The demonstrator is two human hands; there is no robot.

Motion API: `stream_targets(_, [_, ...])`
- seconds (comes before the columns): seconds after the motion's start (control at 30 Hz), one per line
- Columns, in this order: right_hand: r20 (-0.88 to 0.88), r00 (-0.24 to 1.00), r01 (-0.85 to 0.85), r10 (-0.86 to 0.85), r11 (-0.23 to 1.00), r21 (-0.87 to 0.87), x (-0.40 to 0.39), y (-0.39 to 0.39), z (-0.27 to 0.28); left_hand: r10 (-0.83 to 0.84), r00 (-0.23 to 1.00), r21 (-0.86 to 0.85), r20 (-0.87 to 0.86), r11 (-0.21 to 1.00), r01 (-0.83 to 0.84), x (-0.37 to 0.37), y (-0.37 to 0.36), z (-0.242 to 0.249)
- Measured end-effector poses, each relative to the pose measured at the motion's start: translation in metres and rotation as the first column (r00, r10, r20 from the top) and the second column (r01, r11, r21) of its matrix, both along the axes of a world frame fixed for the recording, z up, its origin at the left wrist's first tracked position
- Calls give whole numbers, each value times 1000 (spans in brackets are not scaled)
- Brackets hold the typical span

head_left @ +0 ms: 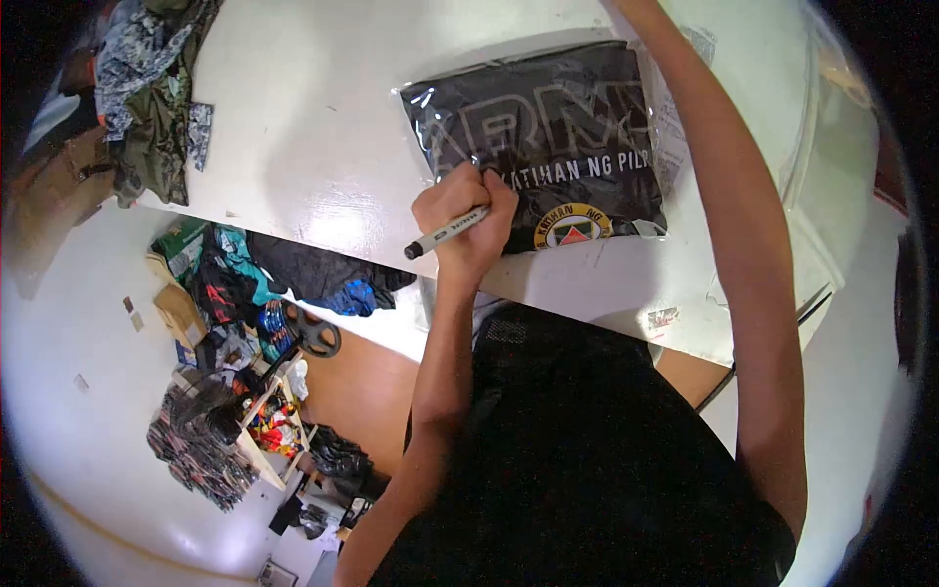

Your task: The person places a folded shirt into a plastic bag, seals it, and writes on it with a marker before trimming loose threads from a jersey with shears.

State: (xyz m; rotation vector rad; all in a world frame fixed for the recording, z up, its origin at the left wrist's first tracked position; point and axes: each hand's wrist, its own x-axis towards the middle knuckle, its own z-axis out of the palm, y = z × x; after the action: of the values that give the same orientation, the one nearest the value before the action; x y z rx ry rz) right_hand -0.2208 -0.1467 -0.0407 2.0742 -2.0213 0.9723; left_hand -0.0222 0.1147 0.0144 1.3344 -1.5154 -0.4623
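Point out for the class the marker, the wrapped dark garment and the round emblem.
Marker (pixel 445 235): head view, on its pale barrel.
Wrapped dark garment (pixel 562 127): head view, on its lettered front.
Round emblem (pixel 573 233): head view, on the red triangle inside its yellow ring.

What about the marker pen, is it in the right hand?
No, the left hand grips the marker pen at the bagged dark garment, while only the right arm shows, running past the top edge.

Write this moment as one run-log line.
left hand: grips marker at lower left of plastic-bagged black printed garment | right hand: out of view | garment: lying on white table
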Motion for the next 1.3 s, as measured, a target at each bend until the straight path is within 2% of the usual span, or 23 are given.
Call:
stream_targets(0.03, [-2,1000,1,-1,1000,-24,0,-2,-2,-38,999,76,-19,996,40,0,2,5])
stream_targets(0.07, [71,997,-3,9,997,-79,0,-4,-3,-79,996,143,-40,986,84,0,1,7])
stream_targets(0.1, [140,990,-5,24,991,-133,-2,-5,-4,-60,991,105,-116,992,73,4,3,-8])
stream_targets(0.13, [133,991,1,21,987,-161,-6,0,0,-71,990,77,-120,994,80,4,2,-7])
stream_targets(0.17, [460,882,-84,98,995,-51,-11,5,3,28,916,71,-400,997,1,4,1,-5])
stream_targets(0.2, [736,665,-208,127,978,19,-15,9,5,109,755,89,-647,994,-67,7,-1,-2])
stream_targets(0.23, [933,322,-247,158,966,-78,-17,17,3,86,727,102,-681,995,-21,16,4,-1])
stream_targets(0.27, [834,520,-213,184,974,-82,-19,41,23,122,653,133,-747,991,-34,14,7,16])
stream_targets(0.3, [694,693,-182,195,979,-94,-17,77,45,103,631,108,-769,994,-30,16,11,23])
stream_targets(0.37, [710,654,-268,261,958,-104,-13,142,78,76,599,68,-797,997,-37,18,12,35])
stream_targets(0.43, [679,617,-509,398,860,-42,-12,204,103,109,536,110,-837,993,-30,14,16,51])
stream_targets(0.47, [715,584,-593,386,803,51,-11,228,113,103,527,105,-844,994,-26,12,17,58])
stream_targets(0.5, [708,546,-660,448,751,33,-10,244,120,59,511,78,-857,997,14,8,14,65])
stream_targets(0.63, [701,490,-692,517,720,-47,-1,272,134,-29,501,25,-865,995,100,-11,14,95])
stream_targets(0.8, [553,492,-732,672,663,-154,12,274,147,-72,430,-28,-900,994,108,-15,22,110])
stream_targets(0.87, [532,478,-762,699,631,-145,18,275,151,-89,450,-47,-888,994,103,-12,26,108])
stream_targets(0.93, [519,461,-788,720,601,-133,25,276,154,-99,537,-51,-838,993,104,-12,30,103])
stream_targets(1.0, [472,458,-811,753,571,-124,31,278,156,-63,538,-17,-840,996,90,-13,35,99])
stream_targets(1.07, [497,444,-808,745,573,-137,32,280,151,-105,620,-64,-778,994,88,-12,37,96])
stream_targets(1.1, [522,433,-802,735,578,-148,31,281,149,-65,526,-38,-848,997,63,-11,39,99])
stream_targets(1.2, [559,458,-762,692,629,-154,28,286,146,-22,504,-2,-863,999,41,-3,40,110])
stream_targets(1.27, [537,455,-767,711,619,-169,26,285,148,-21,510,6,-860,999,50,-6,40,107])
stream_targets(1.3, [517,450,-774,729,607,-182,26,287,149,-68,597,-14,-799,995,95,-10,41,105])
